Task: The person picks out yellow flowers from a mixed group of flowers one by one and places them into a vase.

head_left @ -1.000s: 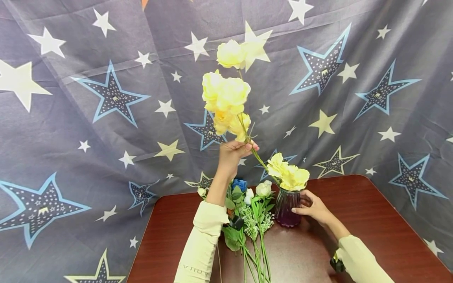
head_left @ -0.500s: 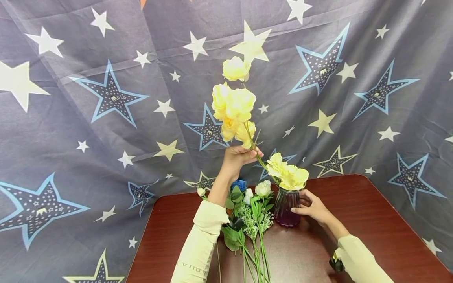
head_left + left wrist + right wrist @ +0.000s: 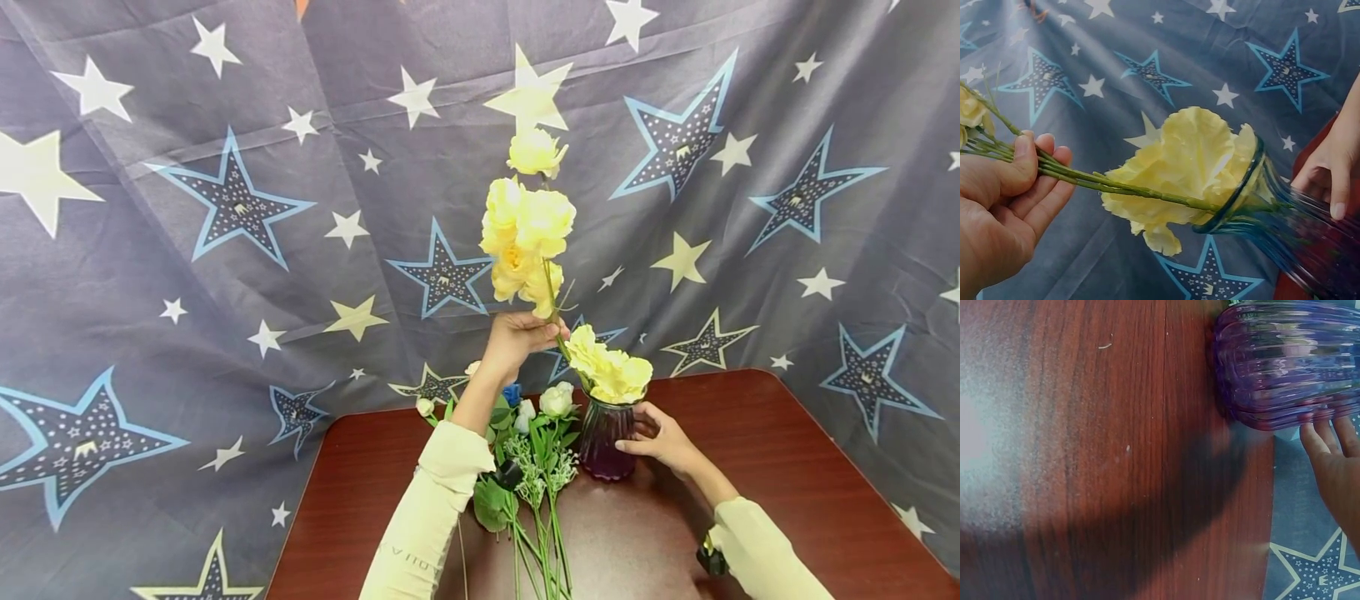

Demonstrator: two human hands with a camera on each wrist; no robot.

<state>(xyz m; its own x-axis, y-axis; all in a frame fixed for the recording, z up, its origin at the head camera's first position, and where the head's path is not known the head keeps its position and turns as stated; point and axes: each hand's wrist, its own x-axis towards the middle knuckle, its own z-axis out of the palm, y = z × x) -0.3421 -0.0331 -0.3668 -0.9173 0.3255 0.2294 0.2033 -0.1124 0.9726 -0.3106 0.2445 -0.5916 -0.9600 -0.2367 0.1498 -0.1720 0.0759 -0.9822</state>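
My left hand pinches several green stems between thumb and fingers, above and left of the vase. The stems bear yellow artificial flowers above the hand. In the left wrist view, their lower ends pass into the mouth of the ribbed glass vase, purple toward its base. Other yellow blooms sit at the vase's rim. The vase stands upright on the table. At its right side my right hand holds it, thumb in front and fingers behind; fingertips meet the glass in the right wrist view.
A bunch of artificial flowers lies left of the vase, with a white rose, a blue bloom, and long green stems toward the front. The reddish-brown table meets a star-patterned cloth behind.
My left hand has moved right and slightly down with the yellow flower stems, bringing them more upright over the vase. The right hand and vase have stayed in place.
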